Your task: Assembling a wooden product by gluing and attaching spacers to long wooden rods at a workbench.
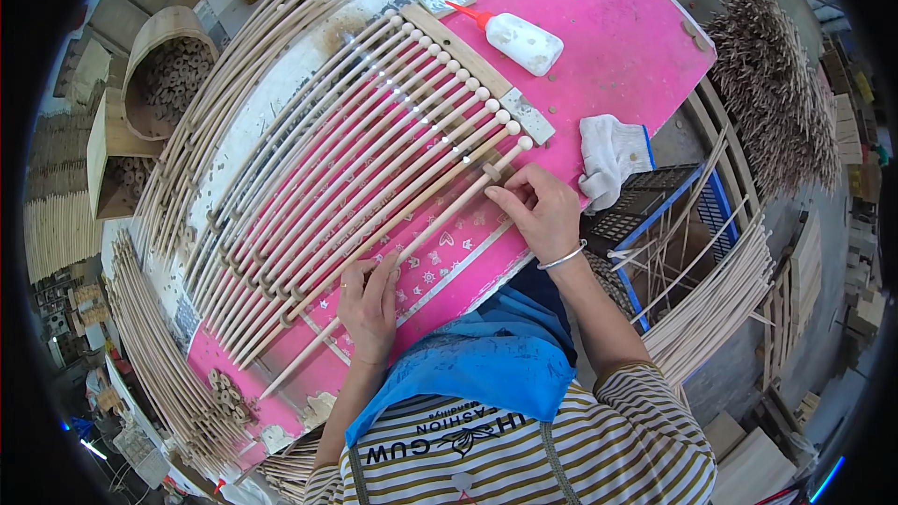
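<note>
A thin wooden stick [447, 215] with a round ball at its far right end and a small wooden ring [491, 171] near that ball slants across the pink board [617, 47]. My left hand [369, 309] is closed, fingertips pinching the stick around its middle. Beside the ring, my right hand [541, 210] has its thumb and fingers drawn together on the same stick; the exact contact is partly hidden. Beyond it lies a row of similar ball-ended sticks [365, 145], several with rings near their lower left ends. Their ball ends lie along a wooden strip [458, 51].
A white squeeze bottle [524, 42] with a red nozzle lies at the far right, and a white glove [613, 159] rests at the board's edge. Buckets of rings [168, 75] stand at left. More sticks [720, 309] lie over a blue-edged crate [645, 304] at right.
</note>
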Demonstrator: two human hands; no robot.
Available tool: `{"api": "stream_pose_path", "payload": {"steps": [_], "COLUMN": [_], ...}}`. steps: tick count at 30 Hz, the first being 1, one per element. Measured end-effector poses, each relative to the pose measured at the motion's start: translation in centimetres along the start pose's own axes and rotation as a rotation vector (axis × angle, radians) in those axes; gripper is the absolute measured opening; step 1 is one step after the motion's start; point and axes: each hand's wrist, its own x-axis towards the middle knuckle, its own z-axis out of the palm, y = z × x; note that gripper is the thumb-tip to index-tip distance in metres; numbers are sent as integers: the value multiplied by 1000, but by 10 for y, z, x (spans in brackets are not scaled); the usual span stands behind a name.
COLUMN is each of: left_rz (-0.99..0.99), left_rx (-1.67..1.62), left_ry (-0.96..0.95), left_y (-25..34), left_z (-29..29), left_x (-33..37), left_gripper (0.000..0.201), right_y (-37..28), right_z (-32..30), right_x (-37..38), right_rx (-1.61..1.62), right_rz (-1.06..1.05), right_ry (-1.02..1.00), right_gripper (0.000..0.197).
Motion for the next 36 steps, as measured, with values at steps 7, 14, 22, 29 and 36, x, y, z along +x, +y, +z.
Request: {"api": "stream_pose_path", "payload": {"steps": [7,14,22,29,36], "left_rz": [39,52,161,89,-246], "left_rx": [161,340,270,310,-15], "left_ry": [27,-43,35,-133,-259], "left_y": [2,-32,-14,-3,-46], "left_z": [-10,-31,-56,-107,-157], "left_x": [12,15,10,-10,-51], "left_gripper": [34,34,40,52,47], "right_y": [4,7,-24,-36,-29], "right_z": [-1,-1,23,40,15], "right_x": [-2,-10,-29,-24,0], "right_rx": [62,144,909,1182,1174], "right_rz": [2,-7,268,398,372], "right_ry": [4,39,-370,-427,-406], "right_gripper": [26,16,35,26,29]}}
